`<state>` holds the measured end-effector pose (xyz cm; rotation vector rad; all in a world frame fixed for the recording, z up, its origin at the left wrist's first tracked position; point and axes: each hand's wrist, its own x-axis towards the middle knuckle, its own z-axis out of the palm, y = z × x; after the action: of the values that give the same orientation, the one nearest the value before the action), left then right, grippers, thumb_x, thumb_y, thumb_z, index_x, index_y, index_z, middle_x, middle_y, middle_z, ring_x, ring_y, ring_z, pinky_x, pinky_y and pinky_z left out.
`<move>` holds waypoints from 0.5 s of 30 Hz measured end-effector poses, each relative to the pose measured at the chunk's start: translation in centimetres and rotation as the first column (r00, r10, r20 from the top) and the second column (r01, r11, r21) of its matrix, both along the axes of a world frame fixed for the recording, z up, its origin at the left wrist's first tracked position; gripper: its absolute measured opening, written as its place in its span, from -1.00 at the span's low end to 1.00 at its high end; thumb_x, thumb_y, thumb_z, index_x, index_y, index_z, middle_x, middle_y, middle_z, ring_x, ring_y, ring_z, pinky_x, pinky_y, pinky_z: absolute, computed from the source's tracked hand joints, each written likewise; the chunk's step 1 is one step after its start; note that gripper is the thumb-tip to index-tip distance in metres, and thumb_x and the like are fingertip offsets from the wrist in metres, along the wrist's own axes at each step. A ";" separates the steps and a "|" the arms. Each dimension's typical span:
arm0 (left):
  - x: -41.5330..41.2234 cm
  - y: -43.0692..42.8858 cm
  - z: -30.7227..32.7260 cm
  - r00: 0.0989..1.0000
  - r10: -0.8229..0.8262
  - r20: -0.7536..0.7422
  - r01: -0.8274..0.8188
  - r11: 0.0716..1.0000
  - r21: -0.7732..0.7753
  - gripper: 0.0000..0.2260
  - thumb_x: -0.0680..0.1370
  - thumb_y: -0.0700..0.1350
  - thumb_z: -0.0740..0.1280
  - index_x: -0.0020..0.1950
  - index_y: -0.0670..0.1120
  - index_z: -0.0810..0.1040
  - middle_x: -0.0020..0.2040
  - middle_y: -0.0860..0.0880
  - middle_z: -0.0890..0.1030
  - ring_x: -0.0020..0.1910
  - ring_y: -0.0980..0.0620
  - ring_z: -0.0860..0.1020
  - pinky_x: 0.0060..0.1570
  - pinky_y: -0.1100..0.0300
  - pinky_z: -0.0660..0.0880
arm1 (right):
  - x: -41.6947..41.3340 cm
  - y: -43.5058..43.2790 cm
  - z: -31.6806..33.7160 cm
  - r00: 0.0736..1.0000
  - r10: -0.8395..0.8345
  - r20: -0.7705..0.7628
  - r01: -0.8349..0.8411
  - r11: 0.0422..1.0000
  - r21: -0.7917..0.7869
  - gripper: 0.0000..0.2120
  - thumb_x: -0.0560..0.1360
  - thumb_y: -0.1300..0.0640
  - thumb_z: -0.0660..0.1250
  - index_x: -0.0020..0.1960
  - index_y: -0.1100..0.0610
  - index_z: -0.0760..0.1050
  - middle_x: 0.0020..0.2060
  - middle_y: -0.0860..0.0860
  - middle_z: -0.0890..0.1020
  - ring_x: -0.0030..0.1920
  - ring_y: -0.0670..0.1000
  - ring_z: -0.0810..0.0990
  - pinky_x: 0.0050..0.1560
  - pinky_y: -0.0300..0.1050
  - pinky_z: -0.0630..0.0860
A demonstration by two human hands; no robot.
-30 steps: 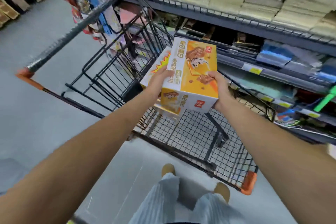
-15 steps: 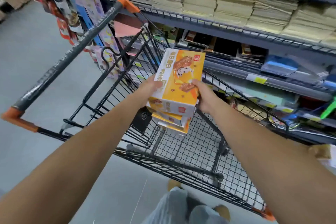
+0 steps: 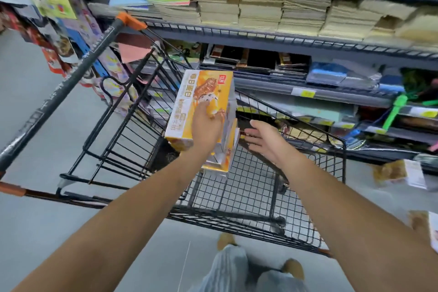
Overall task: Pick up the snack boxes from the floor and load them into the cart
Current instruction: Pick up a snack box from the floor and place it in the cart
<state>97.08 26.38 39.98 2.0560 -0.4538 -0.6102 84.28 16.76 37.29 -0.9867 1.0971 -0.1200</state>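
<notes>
An orange and white snack box [image 3: 205,89] tops a stack of similar boxes [image 3: 221,159] inside the black wire cart [image 3: 251,199]. My left hand [image 3: 205,127] lies on the top face of that box with its fingers spread flat over it. My right hand [image 3: 262,138] hovers just right of the stack, palm up and fingers straight, touching nothing. On the floor at the right lie two more snack boxes, one by the shelf base [image 3: 394,173] and one at the frame's edge [image 3: 426,226].
The cart's grey handle with orange ends [image 3: 78,73] runs along the left. Store shelves [image 3: 296,40] with stacked paper goods and stationery stand right behind the cart. Grey floor opens to the left. My feet are just below the cart's near edge.
The boxes have gone down from mid-air into the cart basket. My right hand has let go and pulled away to the right; my left hand has slid onto the top face.
</notes>
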 end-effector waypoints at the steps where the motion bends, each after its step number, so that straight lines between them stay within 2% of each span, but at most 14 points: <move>1: -1.6 -0.4 0.3 0.998 -0.066 -0.016 0.065 0.998 -0.014 -0.56 0.58 -0.15 0.25 0.46 -0.09 0.31 0.39 -0.09 0.41 0.32 -0.11 0.45 0.21 0.09 0.43 | -1.4 -0.2 0.4 1.000 -0.023 -0.004 0.023 1.000 -0.008 -0.94 0.60 0.03 0.24 -0.03 -0.01 0.45 0.11 0.08 0.59 0.12 0.10 0.56 0.20 0.04 0.48; 2: -3.5 -1.0 0.8 0.990 -0.134 -0.037 0.132 0.990 -0.040 -0.55 0.58 -0.15 0.25 0.48 -0.09 0.29 0.43 -0.10 0.39 0.37 -0.10 0.41 0.27 0.09 0.39 | -3.1 -0.5 0.8 0.999 -0.053 0.001 0.053 0.999 -0.013 -0.94 0.60 0.03 0.24 0.02 0.01 0.44 0.13 0.09 0.60 0.12 0.10 0.56 0.23 0.07 0.47; 4: -7.1 -1.9 1.7 0.968 -0.220 -0.117 0.211 0.974 -0.079 -0.53 0.60 -0.13 0.26 0.50 -0.09 0.26 0.49 -0.07 0.29 0.43 -0.03 0.33 0.32 0.19 0.29 | -6.4 -1.1 1.5 0.996 -0.086 0.016 0.087 0.995 -0.039 -0.87 0.60 0.02 0.24 0.13 0.00 0.41 0.14 0.09 0.61 0.11 0.10 0.58 0.24 0.11 0.47; 6: -10.9 -3.1 2.5 0.941 -0.275 -0.196 0.259 0.960 -0.105 -0.53 0.60 -0.11 0.26 0.50 -0.11 0.25 0.48 -0.06 0.32 0.43 0.00 0.33 0.27 0.25 0.26 | -10.6 -1.7 2.4 0.994 -0.110 0.021 0.111 0.990 -0.084 -0.88 0.61 0.01 0.23 0.13 -0.02 0.42 0.15 0.07 0.63 0.11 0.09 0.60 0.12 0.05 0.50; 9: -17.0 -5.0 3.3 0.903 -0.355 -0.240 0.343 0.935 -0.091 -0.55 0.59 -0.09 0.28 0.46 -0.15 0.32 0.41 -0.10 0.41 0.39 -0.05 0.39 0.34 0.14 0.31 | -18.1 -2.7 3.8 0.985 -0.173 0.026 0.175 0.975 -0.134 -0.87 0.61 0.00 0.21 0.11 -0.01 0.46 0.11 0.06 0.64 0.16 0.11 0.60 0.06 0.02 0.50; 12: -24.1 -6.4 4.1 0.857 -0.425 -0.291 0.424 0.903 -0.070 -0.56 0.59 -0.04 0.28 0.44 -0.11 0.36 0.35 -0.06 0.47 0.34 -0.04 0.45 0.37 -0.03 0.36 | -26.5 -3.7 4.9 0.968 -0.249 0.020 0.249 0.956 -0.154 -0.89 0.61 0.00 0.20 0.06 -0.01 0.46 0.08 0.04 0.64 0.05 0.06 0.62 0.06 0.01 0.48; 15: -31.1 -8.0 4.3 0.820 -0.463 -0.336 0.467 0.881 -0.075 -0.57 0.59 -0.06 0.27 0.44 -0.12 0.36 0.34 -0.08 0.49 0.29 -0.02 0.47 0.36 0.02 0.36 | -34.5 -4.5 5.4 0.948 -0.317 0.018 0.315 0.935 -0.161 -0.82 0.61 0.00 0.18 0.16 0.00 0.46 0.04 0.01 0.66 -0.03 0.01 0.61 -0.09 -0.10 0.46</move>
<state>65.94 18.33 44.25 1.7930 -0.7521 -1.2492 49.83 12.28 42.71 -0.9480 1.2630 -0.4743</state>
